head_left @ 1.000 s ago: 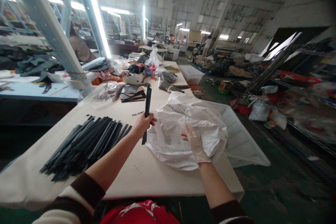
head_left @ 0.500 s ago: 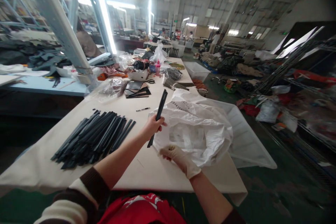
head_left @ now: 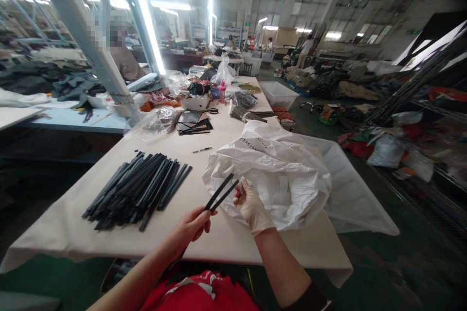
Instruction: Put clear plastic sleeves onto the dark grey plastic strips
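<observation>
Big table [head_left: 226,245], white bag [head_left: 288,170] on the right, pile of black strips [head_left: 136,192] on the left. Gloved right hand [head_left: 251,208] is curled by the bag, can't tell if it's pinching anything. Left hand [head_left: 197,223] grips two strips [head_left: 219,191], splayed, probably to keep them separate. Some room between pile and bag; front edge close.

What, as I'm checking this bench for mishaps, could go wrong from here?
The left hand grips two black strips whose far ends spread apart, so one might slip out. The black pile lies loose with no visible tie, so a knock could scatter it. The white bag reaches the right edge of the table, so a nudge from the gloved right hand might shift it over.
</observation>
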A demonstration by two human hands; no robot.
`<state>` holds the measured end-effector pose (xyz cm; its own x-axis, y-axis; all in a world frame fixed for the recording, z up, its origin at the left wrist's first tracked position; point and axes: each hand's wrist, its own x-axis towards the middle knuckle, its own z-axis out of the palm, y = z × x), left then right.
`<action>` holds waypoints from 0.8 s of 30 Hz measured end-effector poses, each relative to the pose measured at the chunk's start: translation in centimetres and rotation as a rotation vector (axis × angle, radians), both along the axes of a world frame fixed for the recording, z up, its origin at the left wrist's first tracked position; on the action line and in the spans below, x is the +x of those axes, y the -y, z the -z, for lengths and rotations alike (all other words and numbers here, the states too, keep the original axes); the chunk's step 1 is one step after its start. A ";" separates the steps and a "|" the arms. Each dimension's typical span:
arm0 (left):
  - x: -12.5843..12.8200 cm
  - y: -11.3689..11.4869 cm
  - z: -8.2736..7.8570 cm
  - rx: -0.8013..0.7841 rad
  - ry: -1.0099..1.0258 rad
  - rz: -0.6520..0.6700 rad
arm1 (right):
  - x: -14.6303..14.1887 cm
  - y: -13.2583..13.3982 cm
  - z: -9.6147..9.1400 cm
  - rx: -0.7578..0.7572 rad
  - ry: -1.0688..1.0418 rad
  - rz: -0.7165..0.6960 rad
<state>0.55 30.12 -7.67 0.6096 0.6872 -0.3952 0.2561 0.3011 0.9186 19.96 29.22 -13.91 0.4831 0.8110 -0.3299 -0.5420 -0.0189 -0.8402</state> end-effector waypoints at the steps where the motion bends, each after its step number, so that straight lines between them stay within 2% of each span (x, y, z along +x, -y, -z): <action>1: 0.0 0.2 0.1 -0.007 -0.003 0.003 | -0.4 -0.1 -0.4 -0.002 -0.116 0.037; 4: -0.1 0.8 0.3 -0.024 -0.027 -0.003 | -1.3 -0.2 -1.6 0.020 -0.339 0.091; 9: -0.7 1.8 0.6 -0.086 -0.018 -0.017 | -2.1 0.1 -2.7 0.068 -0.356 0.121; 12: -0.4 1.7 0.6 -0.108 -0.003 -0.019 | -3.2 1.0 -2.4 0.114 -0.176 0.118; 14: -0.2 1.3 0.8 -0.097 0.012 -0.011 | -4.3 1.8 -1.8 0.121 0.005 0.030; 16: -0.2 0.9 1.1 -0.055 0.001 0.013 | -5.2 2.5 -1.2 0.113 0.126 -0.073; 20: -0.4 0.2 1.7 0.108 -0.095 0.009 | -6.6 3.3 -0.3 0.069 0.203 -0.046; 21: -0.5 0.1 1.7 0.170 -0.109 -0.026 | -6.8 3.4 -0.3 0.073 0.241 -0.075; 24: -1.0 -0.4 1.8 0.297 -0.131 -0.077 | -6.5 3.3 -0.7 0.113 0.305 -0.293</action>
<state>-0.46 30.56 -9.43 0.5087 0.8261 -0.2425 0.3649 0.0482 0.9298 13.45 25.95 -13.21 0.2889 0.9511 -0.1093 -0.2542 -0.0338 -0.9666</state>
